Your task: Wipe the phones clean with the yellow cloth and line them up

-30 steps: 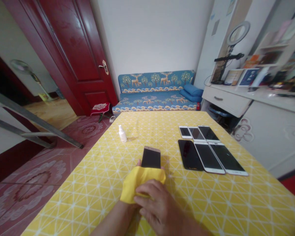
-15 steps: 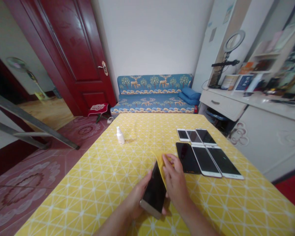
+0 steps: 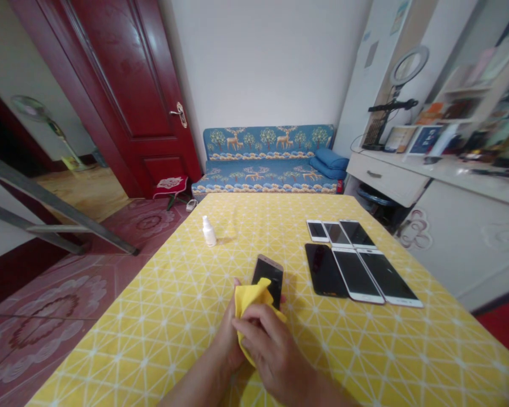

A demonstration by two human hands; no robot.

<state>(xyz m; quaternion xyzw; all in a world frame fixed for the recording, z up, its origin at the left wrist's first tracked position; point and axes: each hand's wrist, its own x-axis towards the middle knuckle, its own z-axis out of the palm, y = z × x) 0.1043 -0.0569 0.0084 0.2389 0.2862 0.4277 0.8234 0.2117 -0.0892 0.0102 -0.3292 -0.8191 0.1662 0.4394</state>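
My left hand (image 3: 231, 333) is closed around a smartphone (image 3: 275, 271) with a dark screen and a gold-toned frame. Its far end shows above the yellow cloth (image 3: 254, 295); the near end is hidden. With its fingers bunched, my right hand (image 3: 274, 347) pinches the cloth and presses it over the phone's screen. To the right, several phones lie face up in two rows, among them a black phone (image 3: 326, 270) and a white phone (image 3: 357, 274). A small white spray bottle (image 3: 209, 232) stands upright beyond my hands to the left.
A yellow patterned tablecloth (image 3: 161, 316) covers the table. Behind it is a blue sofa (image 3: 263, 164) with deer prints. A white cabinet (image 3: 470, 226) with a ring light (image 3: 409, 65) stands at the right, and a metal ladder (image 3: 59, 198) leans at the left.
The cloth and my right hand have moved from the phone's right edge down over its near part. The phone has turned and its far end now points away from me.
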